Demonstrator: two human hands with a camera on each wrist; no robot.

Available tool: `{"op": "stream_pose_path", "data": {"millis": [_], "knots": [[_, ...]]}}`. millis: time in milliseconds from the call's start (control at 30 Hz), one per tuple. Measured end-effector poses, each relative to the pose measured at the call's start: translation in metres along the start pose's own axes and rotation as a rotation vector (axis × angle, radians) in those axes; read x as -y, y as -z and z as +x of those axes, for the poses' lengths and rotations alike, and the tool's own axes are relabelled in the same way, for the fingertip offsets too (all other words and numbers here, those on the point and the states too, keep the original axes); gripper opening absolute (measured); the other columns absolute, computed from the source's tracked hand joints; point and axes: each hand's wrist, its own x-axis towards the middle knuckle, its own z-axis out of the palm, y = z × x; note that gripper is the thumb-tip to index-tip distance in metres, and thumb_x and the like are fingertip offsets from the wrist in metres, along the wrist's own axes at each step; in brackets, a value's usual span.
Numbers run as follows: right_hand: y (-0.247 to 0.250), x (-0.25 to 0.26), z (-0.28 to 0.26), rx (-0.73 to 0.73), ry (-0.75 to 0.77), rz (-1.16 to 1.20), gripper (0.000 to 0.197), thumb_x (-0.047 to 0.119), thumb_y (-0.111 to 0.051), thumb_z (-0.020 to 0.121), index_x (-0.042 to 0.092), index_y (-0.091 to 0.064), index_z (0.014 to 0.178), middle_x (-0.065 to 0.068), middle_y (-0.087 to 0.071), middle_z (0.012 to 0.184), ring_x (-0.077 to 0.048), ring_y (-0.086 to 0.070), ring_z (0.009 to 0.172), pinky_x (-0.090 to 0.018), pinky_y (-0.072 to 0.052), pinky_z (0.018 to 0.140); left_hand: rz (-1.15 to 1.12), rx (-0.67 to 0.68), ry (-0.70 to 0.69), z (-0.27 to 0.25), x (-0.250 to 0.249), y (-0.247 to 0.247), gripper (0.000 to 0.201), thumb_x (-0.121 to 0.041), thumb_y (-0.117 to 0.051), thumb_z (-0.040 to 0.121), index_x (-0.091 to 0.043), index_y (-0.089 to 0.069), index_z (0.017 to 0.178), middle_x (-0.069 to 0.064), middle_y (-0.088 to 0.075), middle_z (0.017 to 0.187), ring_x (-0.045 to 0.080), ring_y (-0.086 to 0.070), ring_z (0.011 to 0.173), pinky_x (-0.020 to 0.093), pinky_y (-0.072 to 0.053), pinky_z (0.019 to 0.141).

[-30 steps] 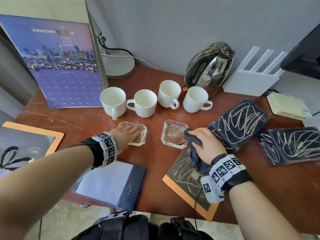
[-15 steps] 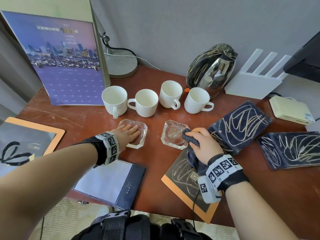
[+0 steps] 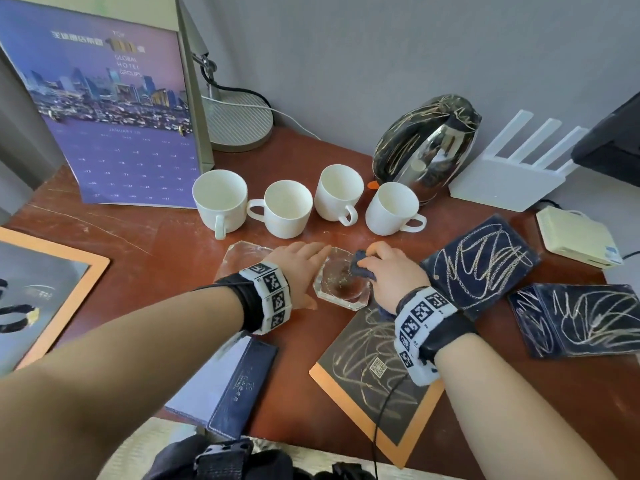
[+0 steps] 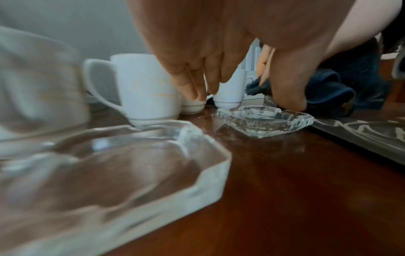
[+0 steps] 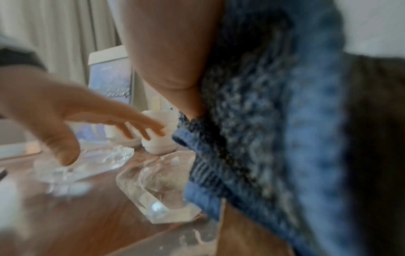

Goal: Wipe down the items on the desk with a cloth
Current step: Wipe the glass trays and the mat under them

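Two glass ashtrays sit on the red-brown desk (image 3: 166, 244). My right hand (image 3: 384, 268) grips a dark blue cloth (image 3: 360, 268) (image 5: 263, 138) and presses it into the bowl of the right ashtray (image 3: 341, 289) (image 4: 267, 119) (image 5: 157, 187), which holds gold specks. My left hand (image 3: 304, 261) (image 4: 197, 86) (image 5: 87, 112) lies open between the ashtrays, fingers stretched to the right one's left rim. Whether it touches the glass is unclear. The left ashtray (image 3: 242, 254) (image 4: 109, 164) stands free beside my left wrist.
Several white mugs (image 3: 287, 209) line up just behind the ashtrays. Behind them are a scribbled kettle (image 3: 426, 147), a white router (image 3: 509, 174), a calendar (image 3: 110, 116) and a lamp base (image 3: 239, 123). Scribbled dark folders (image 3: 481, 268) lie right, an orange-edged card (image 3: 374, 375) and a notepad (image 3: 221, 386) in front.
My left hand came off the left ashtray and moved right to the other one's rim. My right hand pushed the cloth from that ashtray's edge into its bowl.
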Motion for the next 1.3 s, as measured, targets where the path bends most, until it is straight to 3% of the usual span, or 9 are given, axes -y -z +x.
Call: {"op": "stream_pose_path", "data": {"millis": [100, 267, 467, 600, 733, 900, 1067, 1200, 1300], "knots": [[0.003, 0.008, 0.015, 0.119, 0.063, -0.235, 0.039, 0.012, -0.05, 0.089, 0.017, -0.048, 0.128, -0.003, -0.031, 0.136, -0.026, -0.037, 0.117, -0.033, -0.04, 0.08, -0.013, 0.053, -0.028, 0.028, -0.012, -0.008, 0.111, -0.053, -0.063, 0.08, -0.013, 0.015, 0.147, 0.002, 0.017, 0.156, 0.019, 0.01, 0.144, 0.031, 0.002, 0.116], [-0.007, 0.014, 0.021, 0.235, 0.028, -0.392, 0.034, 0.013, -0.045, 0.091, 0.012, -0.049, 0.124, -0.007, -0.027, 0.138, -0.027, -0.037, 0.116, -0.031, -0.036, 0.072, -0.065, 0.067, -0.032, 0.044, -0.01, -0.02, 0.103, -0.058, -0.055, 0.083, -0.012, 0.01, 0.148, 0.0, 0.016, 0.156, 0.018, 0.008, 0.144, 0.029, 0.004, 0.115], [-0.008, 0.004, 0.026, 0.361, 0.163, -0.195, 0.036, 0.011, -0.047, 0.091, 0.018, -0.054, 0.126, 0.0, -0.035, 0.135, -0.023, -0.04, 0.118, -0.034, -0.042, 0.094, -0.098, 0.034, -0.027, 0.042, -0.009, -0.021, 0.104, -0.061, -0.055, 0.081, -0.016, 0.01, 0.149, -0.004, 0.014, 0.157, 0.016, 0.003, 0.145, 0.029, 0.004, 0.115], [-0.015, -0.002, 0.022, 0.266, 0.262, -0.025, 0.043, 0.006, -0.049, 0.09, 0.024, -0.056, 0.128, 0.01, -0.04, 0.135, -0.019, -0.037, 0.118, -0.024, -0.032, 0.088, -0.236, 0.056, 0.021, 0.04, -0.009, -0.015, 0.106, -0.052, -0.066, 0.077, -0.023, 0.006, 0.149, -0.014, 0.013, 0.155, 0.02, -0.002, 0.145, 0.028, -0.009, 0.115], [-0.022, 0.007, 0.024, 0.159, 0.314, -0.047, 0.043, 0.012, -0.048, 0.091, 0.027, -0.054, 0.131, 0.006, -0.04, 0.14, -0.023, -0.038, 0.118, -0.029, -0.027, 0.092, -0.332, 0.062, 0.025, 0.044, -0.007, -0.014, 0.109, -0.045, -0.076, 0.07, -0.023, -0.004, 0.149, -0.016, 0.007, 0.155, 0.017, -0.011, 0.144, 0.027, -0.02, 0.112], [-0.021, 0.017, 0.026, 0.044, 0.044, -0.059, 0.045, 0.018, -0.04, 0.093, 0.03, -0.042, 0.137, 0.004, -0.037, 0.14, -0.024, -0.037, 0.12, -0.033, -0.03, 0.092, -0.33, 0.044, 0.051, 0.041, -0.011, -0.011, 0.107, -0.046, -0.075, 0.071, -0.022, -0.006, 0.148, -0.011, 0.005, 0.156, 0.015, -0.009, 0.144, 0.024, -0.007, 0.114], [-0.016, 0.024, 0.02, 0.157, -0.098, -0.075, 0.038, 0.022, -0.046, 0.092, 0.021, -0.049, 0.13, -0.004, -0.036, 0.138, -0.025, -0.036, 0.125, -0.035, -0.039, 0.092, -0.329, 0.063, 0.089, 0.048, -0.01, -0.018, 0.113, -0.055, -0.075, 0.065, -0.024, -0.005, 0.148, -0.013, 0.007, 0.156, 0.022, -0.002, 0.145, 0.03, -0.008, 0.118], [-0.018, 0.012, 0.021, 0.298, 0.067, 0.087, 0.04, 0.012, -0.05, 0.09, 0.027, -0.056, 0.127, 0.003, -0.043, 0.129, -0.023, -0.038, 0.123, -0.033, -0.038, 0.098, -0.351, 0.045, 0.107, 0.048, -0.012, -0.022, 0.115, -0.055, -0.077, 0.063, -0.025, -0.005, 0.148, -0.016, 0.007, 0.156, 0.022, -0.003, 0.145, 0.03, -0.014, 0.116], [-0.023, 0.011, 0.023, 0.195, 0.177, 0.136, 0.037, 0.013, -0.051, 0.09, 0.029, -0.06, 0.123, 0.01, -0.048, 0.128, -0.02, -0.039, 0.119, -0.029, -0.032, 0.097, -0.357, 0.046, 0.114, 0.05, -0.013, -0.023, 0.115, -0.053, -0.077, 0.065, -0.024, -0.003, 0.149, -0.013, 0.008, 0.156, 0.019, -0.004, 0.145, 0.027, -0.011, 0.115]]}}
